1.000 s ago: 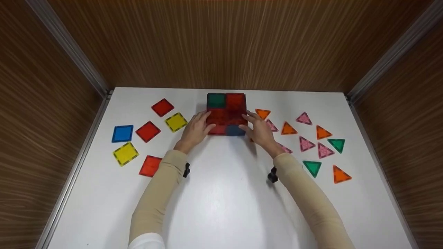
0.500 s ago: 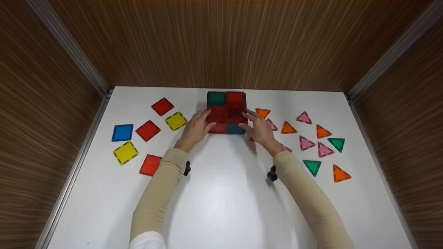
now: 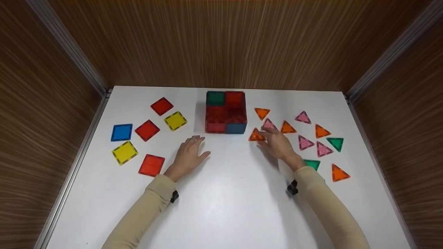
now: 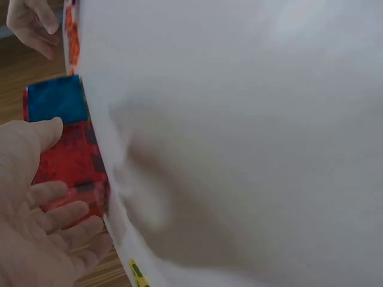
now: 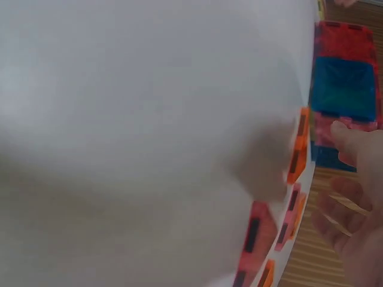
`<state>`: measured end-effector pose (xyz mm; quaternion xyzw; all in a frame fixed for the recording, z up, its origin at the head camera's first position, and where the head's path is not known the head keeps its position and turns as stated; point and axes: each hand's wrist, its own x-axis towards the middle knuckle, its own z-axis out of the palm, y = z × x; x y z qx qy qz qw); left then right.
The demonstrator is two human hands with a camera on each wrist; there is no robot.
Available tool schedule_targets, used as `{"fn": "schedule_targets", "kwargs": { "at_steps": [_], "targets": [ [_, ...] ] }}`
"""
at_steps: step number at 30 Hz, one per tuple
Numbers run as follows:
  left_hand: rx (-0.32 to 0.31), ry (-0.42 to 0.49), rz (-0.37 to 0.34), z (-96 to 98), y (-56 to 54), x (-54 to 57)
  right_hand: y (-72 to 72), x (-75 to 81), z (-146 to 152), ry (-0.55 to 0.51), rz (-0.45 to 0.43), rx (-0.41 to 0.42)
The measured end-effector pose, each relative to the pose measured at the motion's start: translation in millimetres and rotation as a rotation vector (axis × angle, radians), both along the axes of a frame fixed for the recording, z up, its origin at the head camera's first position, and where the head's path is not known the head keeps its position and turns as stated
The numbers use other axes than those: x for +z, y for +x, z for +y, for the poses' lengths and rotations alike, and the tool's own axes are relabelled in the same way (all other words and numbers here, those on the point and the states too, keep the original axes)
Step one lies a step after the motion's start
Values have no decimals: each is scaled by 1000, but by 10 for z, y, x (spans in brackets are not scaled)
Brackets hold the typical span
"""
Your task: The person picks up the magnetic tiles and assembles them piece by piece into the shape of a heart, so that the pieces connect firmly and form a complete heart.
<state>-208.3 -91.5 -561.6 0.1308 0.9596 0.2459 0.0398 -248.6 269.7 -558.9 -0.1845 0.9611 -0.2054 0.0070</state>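
A box built from translucent magnetic tiles [image 3: 226, 114] stands at the back middle of the table, mostly red with a green square on top and a blue one at its front right. My left hand [image 3: 187, 157] hovers in front of the box, fingers spread and holding nothing. Over the triangles on the right, my right hand [image 3: 279, 145] has its fingertips right at an orange triangle tile [image 3: 255, 135], partly covering it. A pink triangle tile [image 3: 268, 123] lies just behind those fingers. In the right wrist view the fingers of the right hand [image 5: 353, 206] are loosely bent with nothing between them.
Several square tiles lie flat on the left, among them a blue square [image 3: 121, 132], a yellow square [image 3: 175, 120] and a red square [image 3: 151, 164]. More triangles, such as a green triangle [image 3: 335, 143], are scattered right. A wooden panel [image 3: 221, 45] rises behind the table.
Both hands have come off the sides of the tile box. The left drew back toward the front left; the right moved right to the orange triangle. The box stayed in place.
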Motion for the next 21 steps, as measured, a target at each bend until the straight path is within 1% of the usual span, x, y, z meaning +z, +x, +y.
{"fn": "schedule_targets", "kwargs": {
  "at_steps": [3, 7, 9, 13, 16, 21],
  "targets": [
    [-27, -37, -18, -55, 144, -46, 0, -58, 38, 51, -15, 0],
    [-75, -68, -34, -93, 254, -100, -24, -118, 45, 105, -32, -21],
    [-93, -90, -37, -101, 281, -118, -31, -140, 37, 129, -10, -16],
    [-109, -110, -28, -110, 310, -138, -2, -172, 8, 157, 89, 33],
    [-109, -112, -17, -111, 326, -143, 85, -183, -59, 164, 140, 74],
    [-112, -115, -26, -50, 325, -127, 299, -193, -314, 147, 142, 152]
  ]
}}
